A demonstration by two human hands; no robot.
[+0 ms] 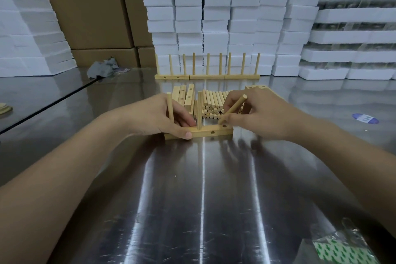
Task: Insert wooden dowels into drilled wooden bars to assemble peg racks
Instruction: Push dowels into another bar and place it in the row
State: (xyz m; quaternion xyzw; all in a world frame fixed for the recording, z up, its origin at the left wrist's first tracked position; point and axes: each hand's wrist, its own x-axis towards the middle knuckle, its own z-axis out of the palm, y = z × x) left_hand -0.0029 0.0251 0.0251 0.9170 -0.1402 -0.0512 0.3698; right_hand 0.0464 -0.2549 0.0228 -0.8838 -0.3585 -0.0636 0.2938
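Observation:
A drilled wooden bar (211,132) lies on the steel table in front of me. My left hand (158,118) grips its left end. Two dowels stand upright in the bar, one at the left (170,106) and one in the middle (199,110). My right hand (260,113) pinches a third dowel (234,108), tilted, with its lower tip at the bar's rightmost top hole (224,126). Behind the bar lies a pile of loose dowels (213,103) with spare drilled bars (185,96) to its left.
Three finished peg racks (206,76) stand in a row farther back. Stacks of white foam blocks (222,17) and cardboard boxes (92,6) rise behind the table. A grey rag (101,68) lies at the back left; a plastic bag (340,248) at the near right corner.

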